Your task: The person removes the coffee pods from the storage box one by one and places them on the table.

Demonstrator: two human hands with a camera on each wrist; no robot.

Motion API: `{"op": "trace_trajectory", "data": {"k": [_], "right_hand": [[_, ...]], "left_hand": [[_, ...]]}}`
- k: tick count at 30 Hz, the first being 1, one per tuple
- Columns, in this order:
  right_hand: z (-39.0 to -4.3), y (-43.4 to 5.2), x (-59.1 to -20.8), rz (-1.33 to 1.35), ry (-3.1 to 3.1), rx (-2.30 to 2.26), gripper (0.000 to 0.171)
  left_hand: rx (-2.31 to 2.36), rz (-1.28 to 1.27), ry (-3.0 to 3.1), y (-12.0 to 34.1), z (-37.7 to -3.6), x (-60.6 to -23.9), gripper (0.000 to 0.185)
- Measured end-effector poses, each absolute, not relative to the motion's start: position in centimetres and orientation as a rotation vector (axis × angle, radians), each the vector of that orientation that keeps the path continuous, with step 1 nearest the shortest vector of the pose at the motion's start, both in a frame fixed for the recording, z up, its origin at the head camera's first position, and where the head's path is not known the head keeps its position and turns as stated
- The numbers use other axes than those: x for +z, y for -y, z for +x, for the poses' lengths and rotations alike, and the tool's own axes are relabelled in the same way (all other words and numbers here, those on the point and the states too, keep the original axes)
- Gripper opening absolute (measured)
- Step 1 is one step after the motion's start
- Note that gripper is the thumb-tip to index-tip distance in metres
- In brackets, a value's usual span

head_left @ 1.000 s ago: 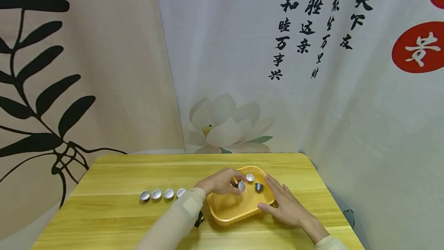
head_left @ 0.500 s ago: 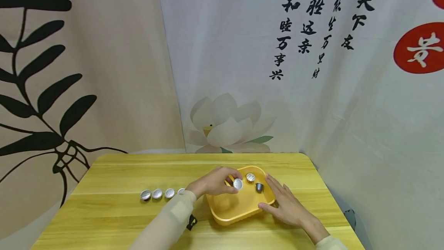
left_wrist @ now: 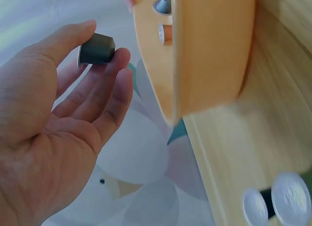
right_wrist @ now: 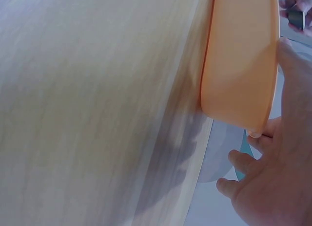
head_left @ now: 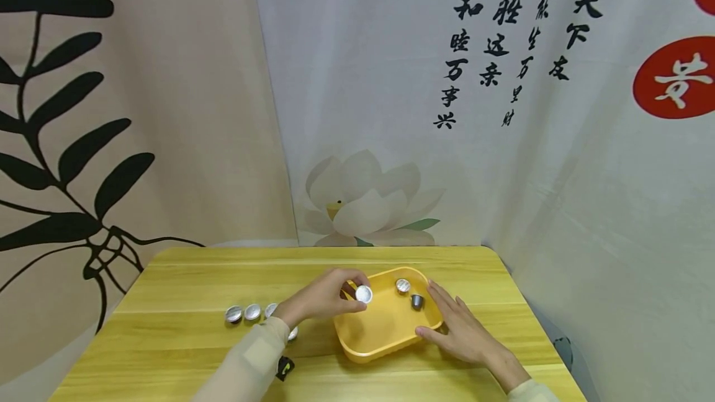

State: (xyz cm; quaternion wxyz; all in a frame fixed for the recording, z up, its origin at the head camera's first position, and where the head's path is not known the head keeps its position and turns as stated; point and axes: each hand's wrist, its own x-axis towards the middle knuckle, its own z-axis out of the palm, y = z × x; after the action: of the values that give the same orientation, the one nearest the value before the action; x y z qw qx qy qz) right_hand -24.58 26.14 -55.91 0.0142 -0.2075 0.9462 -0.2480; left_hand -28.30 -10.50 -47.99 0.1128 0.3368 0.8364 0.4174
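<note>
The white backdrop cloth (head_left: 503, 160) bears black Chinese calligraphy columns, including 和 and 万事兴, and a red disc (head_left: 673, 77) with a white character.

capsule row (head_left: 251, 312) left, tray (head_left: 385, 343) right, bare table (head_left: 184, 358) nearer

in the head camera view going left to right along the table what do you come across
Row of silver capsules → left hand → capsule it pinches → yellow tray → foil-topped capsule in the tray → dark capsule → right hand at the tray's right rim.
</note>
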Motion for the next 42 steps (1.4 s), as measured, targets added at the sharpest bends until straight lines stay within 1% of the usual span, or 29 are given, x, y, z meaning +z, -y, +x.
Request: {"op": "trace_trajectory", "data": {"k": [7, 19, 25, 33, 42], "right_hand": [[-24.6, -26.1, -55.8, -0.649, -2.942, -0.780, 0.104], [-24.5, -26.1, -55.5, -0.638, -2.947, -0.781, 0.103], [-24.5, -26.1, -55.7, -0.642, -2.946, -0.772, 0.103], [-24.4, -26.1, -55.8, -0.641, -2.947, -0.779, 0.103], [-24.4, -26.1, -55.9, -0.644, -2.939, -0.780, 0.103]], "left_hand": [[1.222, 0.940, -2.558, 13.1, -27.1, -47.6, 0.031], [1.308, 0.853, -2.665, 17.2, -24.6, -48.5, 0.027], [1.342, 0.770, -2.735, 19.2, -23.0, -49.0, 0.031], [1.384, 0.665, -2.794, 21.4, -21.4, -49.1, 0.028], [1.396, 0.542, -2.899, 24.0, -19.3, -49.5, 0.029]]}}
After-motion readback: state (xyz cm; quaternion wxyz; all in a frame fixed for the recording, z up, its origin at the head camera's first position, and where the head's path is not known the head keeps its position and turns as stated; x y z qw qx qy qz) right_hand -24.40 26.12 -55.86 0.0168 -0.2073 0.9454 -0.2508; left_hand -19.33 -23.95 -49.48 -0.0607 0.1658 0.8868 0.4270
